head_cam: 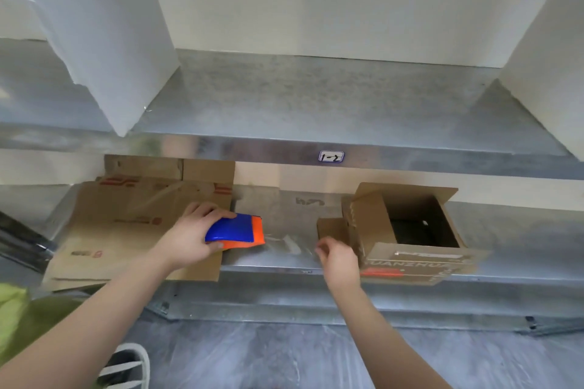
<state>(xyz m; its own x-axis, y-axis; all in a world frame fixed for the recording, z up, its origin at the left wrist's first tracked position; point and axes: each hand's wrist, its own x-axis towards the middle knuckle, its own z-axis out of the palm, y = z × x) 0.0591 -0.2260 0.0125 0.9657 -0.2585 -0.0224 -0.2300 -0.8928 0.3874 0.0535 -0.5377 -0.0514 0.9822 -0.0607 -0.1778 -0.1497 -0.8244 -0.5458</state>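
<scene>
My left hand (189, 238) grips a flat blue and orange packet (236, 231) by its left end, just above the lower metal shelf (278, 259). The packet's right end points toward an open cardboard box (407, 230) on the same shelf. My right hand (336, 257) hovers beside the box's left flap with fingers loosely curled and nothing visible in it. The box's inside is dark and what it holds is hidden.
A flattened cardboard box (126, 230) lies on the lower shelf under my left hand. The upper metal shelf (316, 104) carries white blocks at left (104, 25) and right (553, 57). A label (331, 156) sits on its front edge. Grey floor lies below, with a shoe (126, 366).
</scene>
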